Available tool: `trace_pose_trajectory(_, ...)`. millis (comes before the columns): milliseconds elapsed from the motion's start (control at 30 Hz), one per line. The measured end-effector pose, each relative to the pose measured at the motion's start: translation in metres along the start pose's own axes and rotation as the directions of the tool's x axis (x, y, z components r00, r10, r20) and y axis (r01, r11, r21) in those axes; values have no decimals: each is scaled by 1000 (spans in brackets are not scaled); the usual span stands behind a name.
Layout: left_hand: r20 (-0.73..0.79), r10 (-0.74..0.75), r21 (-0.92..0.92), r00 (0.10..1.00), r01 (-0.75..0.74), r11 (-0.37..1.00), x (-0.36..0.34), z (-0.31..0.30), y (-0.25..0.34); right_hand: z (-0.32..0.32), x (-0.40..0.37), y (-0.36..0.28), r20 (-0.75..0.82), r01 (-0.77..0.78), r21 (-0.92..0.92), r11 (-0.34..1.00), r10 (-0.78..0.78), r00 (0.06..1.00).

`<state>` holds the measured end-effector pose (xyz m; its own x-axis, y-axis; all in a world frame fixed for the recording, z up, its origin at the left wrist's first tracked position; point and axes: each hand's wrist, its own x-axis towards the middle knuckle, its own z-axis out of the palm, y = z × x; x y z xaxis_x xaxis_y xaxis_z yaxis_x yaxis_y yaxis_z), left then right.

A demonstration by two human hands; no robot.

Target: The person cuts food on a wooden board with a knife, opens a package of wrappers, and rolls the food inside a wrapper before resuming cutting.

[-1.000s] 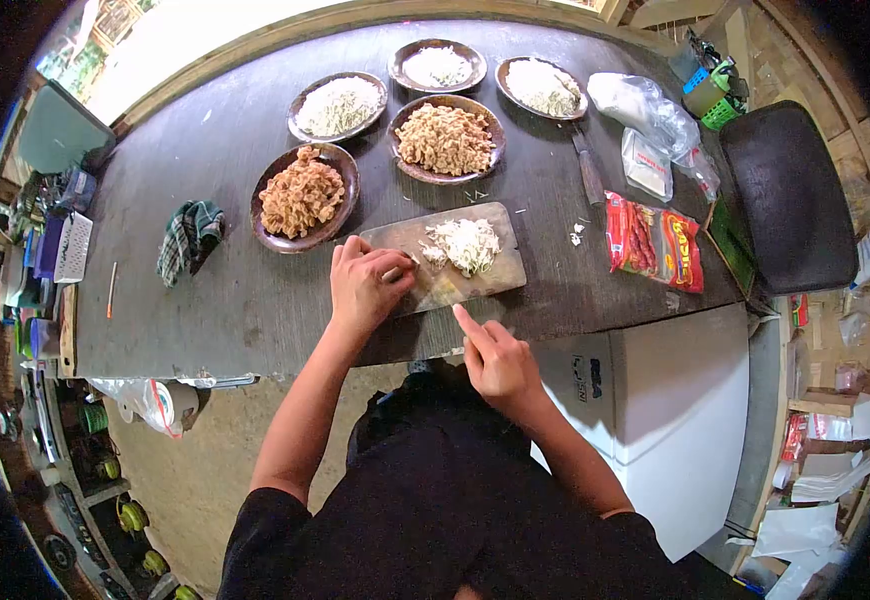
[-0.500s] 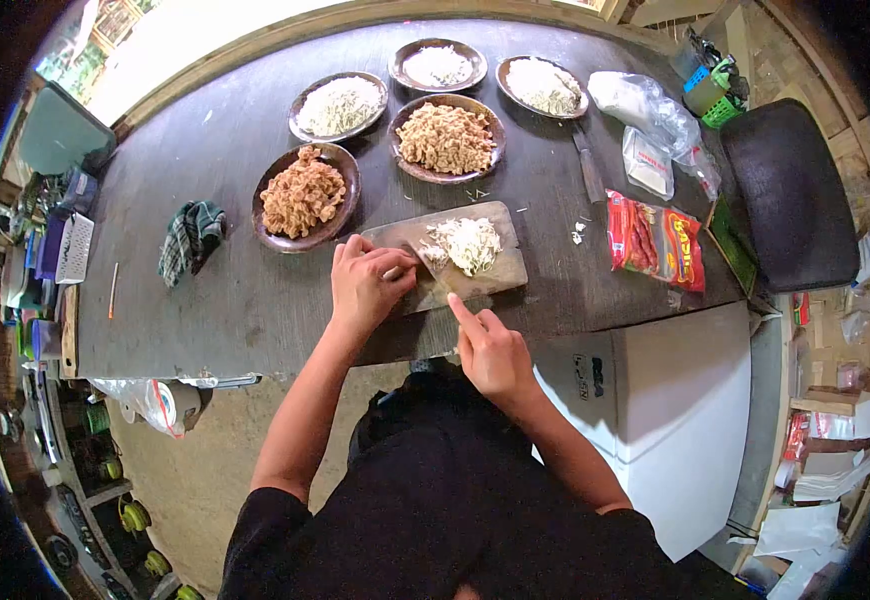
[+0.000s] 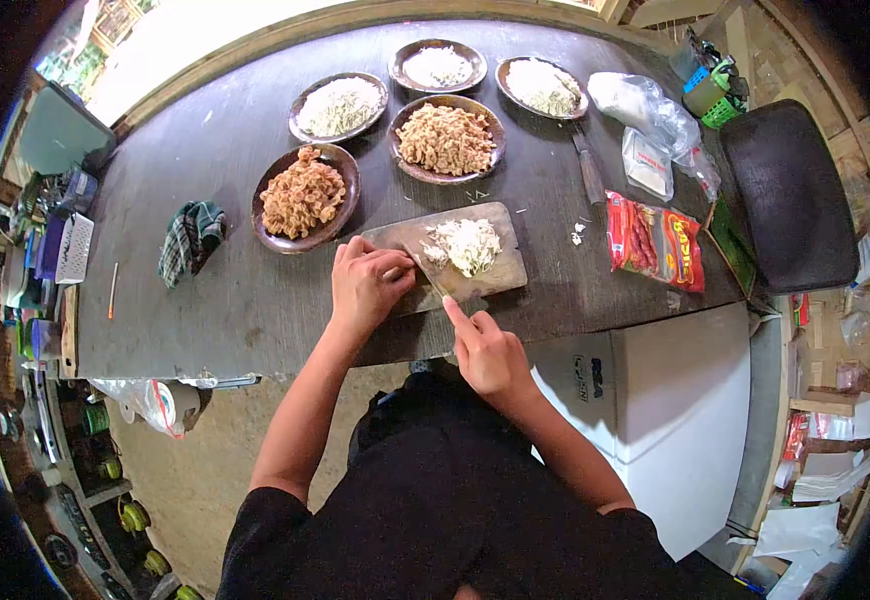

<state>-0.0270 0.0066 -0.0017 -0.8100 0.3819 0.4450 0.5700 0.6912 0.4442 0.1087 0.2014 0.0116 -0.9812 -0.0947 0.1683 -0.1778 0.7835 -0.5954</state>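
On the table (image 3: 205,310), left hand (image 3: 365,287) curls; right hand (image 3: 490,357) grips knife (image 3: 434,279).

wooden cutting board (image 3: 503,278) (lying flat), pale shredded pile (image 3: 467,243) on it

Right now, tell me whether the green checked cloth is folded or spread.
Neither: the green checked cloth lies bunched up in a crumpled heap.

My cutting board (image 3: 490,278) is tan wood; the shredded pile (image 3: 467,243) is white and pale green. Table (image 3: 205,310): dark grey-brown. Cloth (image 3: 190,237): green plaid. Packet (image 3: 655,242): red, yellow lettering. Fried pieces (image 3: 301,195): golden brown. My shirt (image 3: 435,500): black.
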Motion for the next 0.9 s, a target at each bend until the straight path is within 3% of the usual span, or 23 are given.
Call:
trace_pose_trajectory(100, 18, -16, 32, 1000, 16, 999, 0, -2, 2, 0, 1, -2, 12, -7, -78, 997, 8, 1000)
trace_pose_trajectory(300, 5, -40, -15, 999, 40, 999, 0, -1, 2, -11, -7, 6, -34, -24, 3, 1000, 25, 999)
trace_pose_trajectory(400, 46, -43, 20, 998, 42, 999, 0, -2, 0, -8, -10, 6, -17, 58, 42, 997, -57, 998)
trace_pose_trajectory(900, -4, -27, -9, 1000, 27, 1000, -1, -1, 2, -3, 1, 0, -17, -51, -35, 998, 51, 999)
